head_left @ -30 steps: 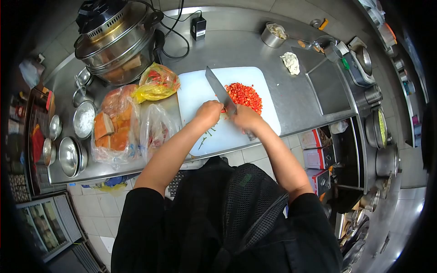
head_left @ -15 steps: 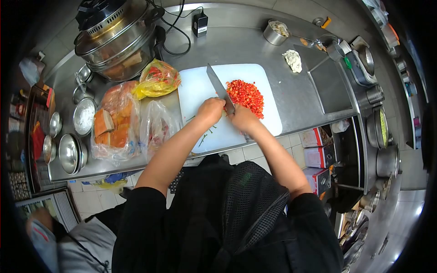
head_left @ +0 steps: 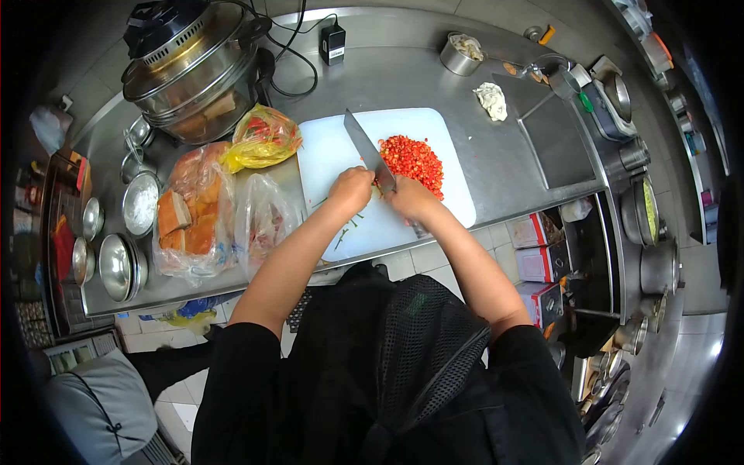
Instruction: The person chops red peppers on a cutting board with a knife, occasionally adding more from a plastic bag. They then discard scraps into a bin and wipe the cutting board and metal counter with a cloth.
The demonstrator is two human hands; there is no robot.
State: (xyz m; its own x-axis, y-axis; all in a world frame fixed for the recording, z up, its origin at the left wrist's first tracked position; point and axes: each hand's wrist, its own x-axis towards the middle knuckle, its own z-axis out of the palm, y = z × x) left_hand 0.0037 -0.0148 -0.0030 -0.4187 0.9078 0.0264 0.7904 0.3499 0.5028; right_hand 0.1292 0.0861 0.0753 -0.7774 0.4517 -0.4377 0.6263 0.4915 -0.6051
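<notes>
A kitchen knife [head_left: 367, 146] with a long, wide blade slants across the white cutting board [head_left: 325, 145], its tip toward the back left. My right hand [head_left: 412, 200] is closed around its handle, whose end shows below the fist. On the near-left side of the blade, my left hand [head_left: 353, 191] is curled with its fingertips close to the blade's lower part; anything in them is hidden. Beyond the blade lies a heap of chopped red chilies [head_left: 413, 165]. Several green stems [head_left: 350, 225] are scattered on the board near my left forearm.
Left of the board lie a yellow bag of red chilies [head_left: 263, 138], a clear plastic bag [head_left: 265, 221] and bagged orange-brown blocks [head_left: 194, 217]. Metal bowls [head_left: 116, 266] stand farther left. A sink [head_left: 559, 147] is at right. Another person's grey apron [head_left: 105, 411] shows lower left.
My hands and the knife stay at nearly the same spot on the board. The whole view has shifted slightly. At lower left, the other person has moved and their hand has left view.
</notes>
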